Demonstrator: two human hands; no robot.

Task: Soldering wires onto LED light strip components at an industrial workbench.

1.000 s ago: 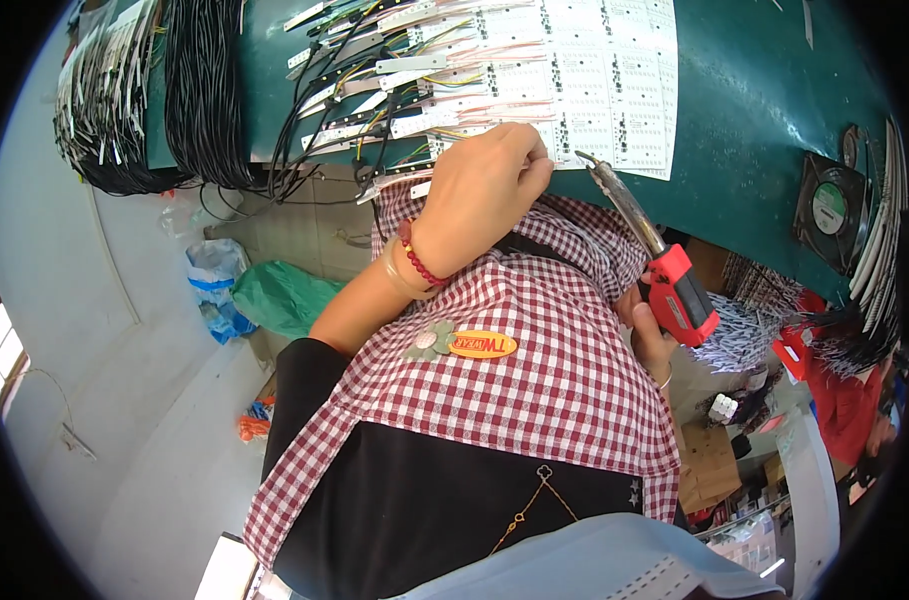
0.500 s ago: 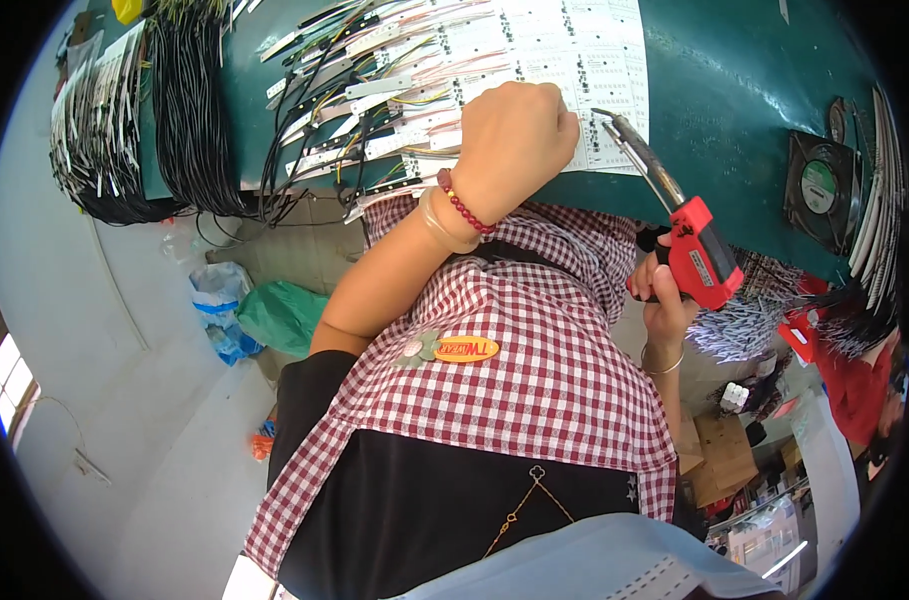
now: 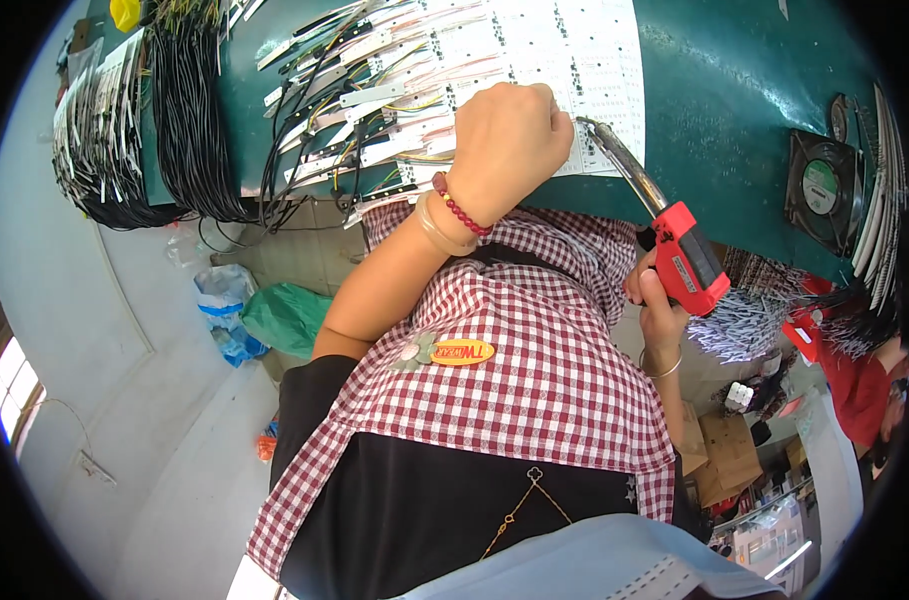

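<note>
My right hand (image 3: 660, 300) is wrapped round the handle of a red soldering gun (image 3: 690, 262). Its long metal barrel points up and to the left, and the tip lies close beside the fingers of my left hand (image 3: 512, 138). That left hand is closed in a pinch over a white sheet of circuit boards (image 3: 606, 75); whatever its fingertips hold is hidden behind the hand. Left of it, white strip boards (image 3: 372, 95) with thin coloured wires and black cables lie across the sheet's edge.
Bundles of black cables (image 3: 186, 120) hang over the left edge of the green table (image 3: 719, 120). A black fan (image 3: 822, 190) stands at the right, beside a bundle of pale wires (image 3: 879, 215). Further off at the right, part of another person in red (image 3: 846, 375) shows.
The soldering gun has shifted a little to the left, and its tip is now nearer my left fingers. My left hand stays closed in nearly the same place.
</note>
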